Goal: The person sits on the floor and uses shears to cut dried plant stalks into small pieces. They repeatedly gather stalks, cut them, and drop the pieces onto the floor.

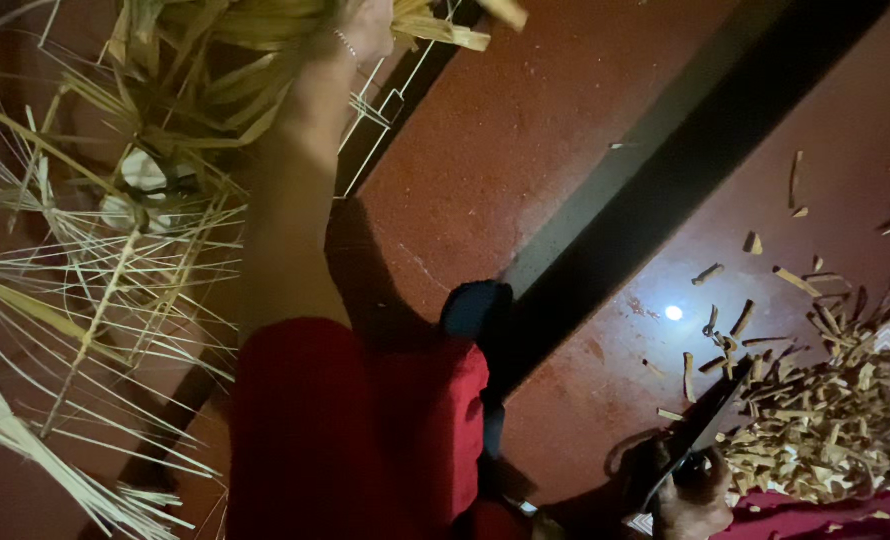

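At the far left, many thin dry straw strips (95,300) spread out like a fan over the red floor (505,140). They are pale yellow, and some cross each other. Among them, a small white thing (140,185) sits in the middle of the bundle; what it is cannot be told.

Above this, the left hand (370,25) is raised to the top edge of the view, at the end of a long bare forearm. A thin bracelet (345,42) lies on the wrist. The fingers are clenched around a bunch of broad straw leaves (245,30), which hang down to the left from the grip. Just beside the forearm, a white wire frame (395,95) stands against the floor.

Lower, in the middle, a red sleeve (355,440) covers the upper arm, and a dark blue shape (475,310) touches its right edge.

A wide dark band (665,170) runs diagonally across the floor.

At the bottom right, the right hand (690,495) grasps dark scissors (700,425); the fingers are closed through the handles and the blades point up and to the right. Just beside the blades lies a heap of short cut straw pieces (825,400), with more pieces scattered on the floor above it. A small bright spot of light (674,313) shines on the floor near them.
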